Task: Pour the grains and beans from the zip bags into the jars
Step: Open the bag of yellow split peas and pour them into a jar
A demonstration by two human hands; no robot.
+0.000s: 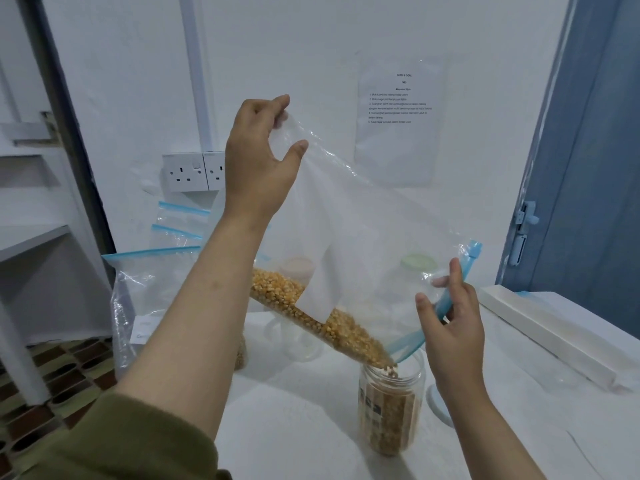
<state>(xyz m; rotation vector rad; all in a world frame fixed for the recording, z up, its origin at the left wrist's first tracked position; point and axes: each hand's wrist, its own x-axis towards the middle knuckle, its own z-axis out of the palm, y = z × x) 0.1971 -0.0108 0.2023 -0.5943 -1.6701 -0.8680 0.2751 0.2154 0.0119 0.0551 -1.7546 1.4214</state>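
A clear zip bag (pixel 363 216) with a blue zip strip hangs tilted over the table. My left hand (pixel 258 157) pinches its raised bottom corner. My right hand (pixel 450 327) holds the blue zip edge at the low, open end. Yellow corn kernels (pixel 311 313) lie along the bag's lower fold and fall from its mouth into an open clear plastic jar (pixel 389 407), which stands on the white table (pixel 294 427) and is mostly filled with the same kernels.
Several other zip bags (pixel 145 282) with blue strips lean at the left by the wall sockets (pixel 194 171). More jars, one with a green lid (pixel 417 263), stand behind the held bag. A white lid (pixel 437 405) lies right of the jar. A blue door (pixel 588 168) is at the right.
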